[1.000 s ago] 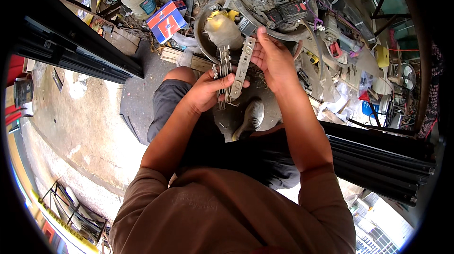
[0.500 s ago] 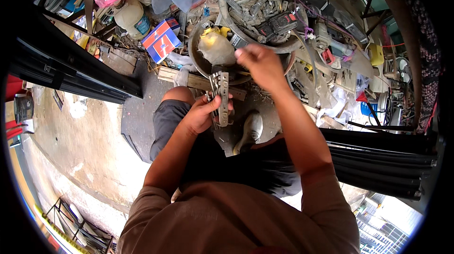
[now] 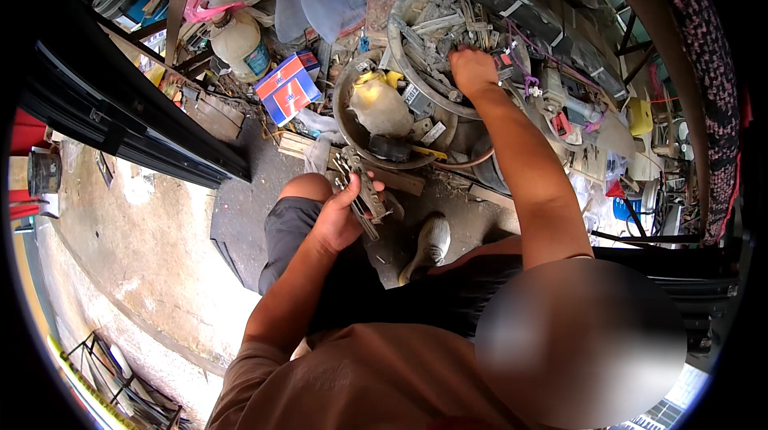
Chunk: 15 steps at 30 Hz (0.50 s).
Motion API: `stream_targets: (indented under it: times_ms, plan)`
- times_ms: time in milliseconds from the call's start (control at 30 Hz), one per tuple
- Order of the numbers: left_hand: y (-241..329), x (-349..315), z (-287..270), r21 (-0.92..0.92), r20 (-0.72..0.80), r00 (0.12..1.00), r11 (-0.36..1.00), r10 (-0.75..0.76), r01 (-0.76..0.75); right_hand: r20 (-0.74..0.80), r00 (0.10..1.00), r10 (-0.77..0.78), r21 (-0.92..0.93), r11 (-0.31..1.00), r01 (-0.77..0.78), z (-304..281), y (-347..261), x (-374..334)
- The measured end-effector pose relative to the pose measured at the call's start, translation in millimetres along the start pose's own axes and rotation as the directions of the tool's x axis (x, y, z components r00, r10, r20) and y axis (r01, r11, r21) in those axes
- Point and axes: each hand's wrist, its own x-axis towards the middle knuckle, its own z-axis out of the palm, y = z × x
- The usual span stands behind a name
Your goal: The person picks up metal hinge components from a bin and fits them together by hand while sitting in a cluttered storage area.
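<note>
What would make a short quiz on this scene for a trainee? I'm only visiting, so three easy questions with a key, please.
1. What is the left hand holding?
A) a bottle
B) metal pieces
C) a folded cloth

2. True or false: the right hand is down beside the shoe on the ground.

3. Fill in the blank: in the picture, the blue-and-orange box is to the ____ of the smaller basin.

Key:
1. B
2. False; it is over the larger basin, which holds a jumble of scrap.
3. left
</note>
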Motion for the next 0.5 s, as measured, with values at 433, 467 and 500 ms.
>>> stream_targets:
  times_ms: [433,467,500]
  plan:
    - [-6,7,-2,-0.058,-0.003,1.0,0.998,-0.027,0.027,0.105,0.94,0.325,0.342,0.876,-0.341,-28,-13,-7]
    - [-6,8,-2,-0.052,-0.009,1.0,0.998,-0.026,0.025,0.112,0.923,0.368,0.374,0.845,-0.383,-27,-16,-5]
    - [-6,10,-2,-0.045,-0.016,1.0,0.999,-0.025,0.024,0.125,0.906,0.403,0.371,0.828,-0.42,-26,-17,-3]
